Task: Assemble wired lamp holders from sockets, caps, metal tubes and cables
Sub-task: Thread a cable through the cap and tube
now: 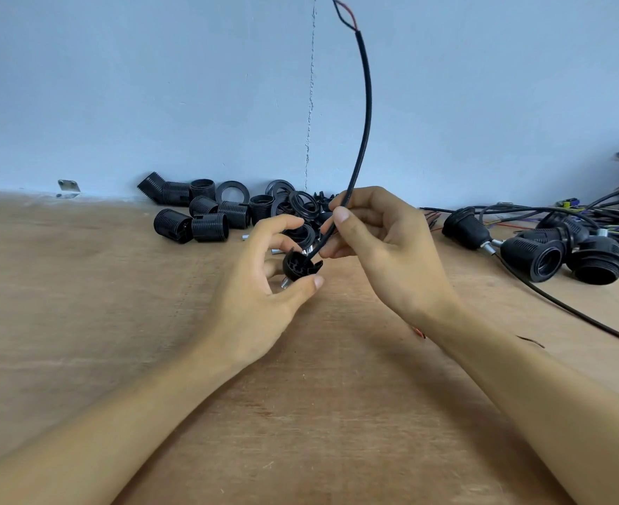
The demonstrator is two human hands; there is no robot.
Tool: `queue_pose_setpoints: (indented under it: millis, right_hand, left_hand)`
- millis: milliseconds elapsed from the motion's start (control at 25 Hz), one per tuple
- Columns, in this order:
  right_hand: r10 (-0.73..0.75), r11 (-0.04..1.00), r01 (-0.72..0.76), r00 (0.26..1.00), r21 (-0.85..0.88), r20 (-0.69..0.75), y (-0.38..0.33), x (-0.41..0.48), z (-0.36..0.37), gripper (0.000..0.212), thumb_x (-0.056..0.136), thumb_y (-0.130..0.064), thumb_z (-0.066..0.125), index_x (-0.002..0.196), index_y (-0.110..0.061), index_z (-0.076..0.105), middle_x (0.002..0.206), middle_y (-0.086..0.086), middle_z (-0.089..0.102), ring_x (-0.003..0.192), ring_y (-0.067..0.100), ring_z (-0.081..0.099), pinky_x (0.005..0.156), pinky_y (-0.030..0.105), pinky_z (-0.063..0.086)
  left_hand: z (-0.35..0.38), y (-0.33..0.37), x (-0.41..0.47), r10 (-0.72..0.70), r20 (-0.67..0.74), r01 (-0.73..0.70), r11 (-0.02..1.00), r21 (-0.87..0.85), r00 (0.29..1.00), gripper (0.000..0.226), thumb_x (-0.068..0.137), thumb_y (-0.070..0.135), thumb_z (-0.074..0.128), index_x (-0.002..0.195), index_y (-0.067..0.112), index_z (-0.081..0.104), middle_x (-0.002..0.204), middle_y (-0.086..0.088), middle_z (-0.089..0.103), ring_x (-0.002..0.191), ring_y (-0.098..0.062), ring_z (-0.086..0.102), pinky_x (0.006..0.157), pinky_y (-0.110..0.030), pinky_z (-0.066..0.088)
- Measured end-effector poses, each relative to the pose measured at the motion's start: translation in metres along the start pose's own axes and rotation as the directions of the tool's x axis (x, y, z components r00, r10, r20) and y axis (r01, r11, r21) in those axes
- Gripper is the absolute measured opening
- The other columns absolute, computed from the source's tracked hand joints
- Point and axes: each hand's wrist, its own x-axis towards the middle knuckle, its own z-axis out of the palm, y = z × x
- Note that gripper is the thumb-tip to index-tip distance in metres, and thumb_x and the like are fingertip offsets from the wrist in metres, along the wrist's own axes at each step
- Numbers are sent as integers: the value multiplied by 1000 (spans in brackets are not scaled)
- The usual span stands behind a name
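a: what's nearest?
b: two bare forearms reaching over the wooden table [118, 340]. the left hand [260, 286] has thumb and fingers curled round a small black cap [299, 267], held just above the table with its open side tipped up.
a: anything under it?
b: a short metal tube [285, 284] pokes out beneath the cap.
a: and the right hand [384, 249]?
b: thumb and forefinger pinch a black cable [365, 122] just above the cap, and the other fingers are loosely curled. the cable's lower end goes into the cap. the rest arcs upward and ends in split red and black wires [344, 14].
a: farther back?
b: a pile of black threaded sockets [206, 222] and rings [220, 193] by the blue wall [155, 85]. on the right, wired lamp holders [534, 253] lie beside a tangle of cables [614, 213].
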Motion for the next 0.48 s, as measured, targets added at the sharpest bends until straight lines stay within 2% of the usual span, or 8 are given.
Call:
queue_pose_setpoints:
  millis: [200, 360, 480]
  right_hand:
    - [9, 1000, -9, 1000, -18, -15, -1, 1, -1, 6, 99, -16, 63, 93, -16, 63, 78, 1, 73, 70, 19, 74, 71, 31, 61]
    - [37, 999, -37, 999, -3, -11, 0, 0, 2, 9, 95, -16, 69, 92, -11, 62, 83, 7, 74, 73, 20, 75, 74, 38, 62]
    - [40, 994, -35, 998, -101, 50, 1, 0, 2, 10, 93, -22, 72, 90, -15, 66, 83, 1, 74, 77, 15, 73, 78, 37, 60]
  left_hand:
    - [1, 3, -1, 14, 10, -14, 999, 37, 1000, 59, 80, 20, 81, 129, 42, 56, 108, 21, 62, 95, -12, 73, 81, -29, 57]
    - [1, 3, -1, 35, -14, -34, 998, 45, 999, 61, 84, 12, 83, 130, 41, 55, 110, 17, 63, 98, -10, 74, 81, -24, 57]
    - [1, 5, -2, 31, -28, -30, 999, 35, 999, 58, 83, 14, 83, 128, 40, 56, 108, 16, 63, 97, -12, 74, 80, -25, 58]
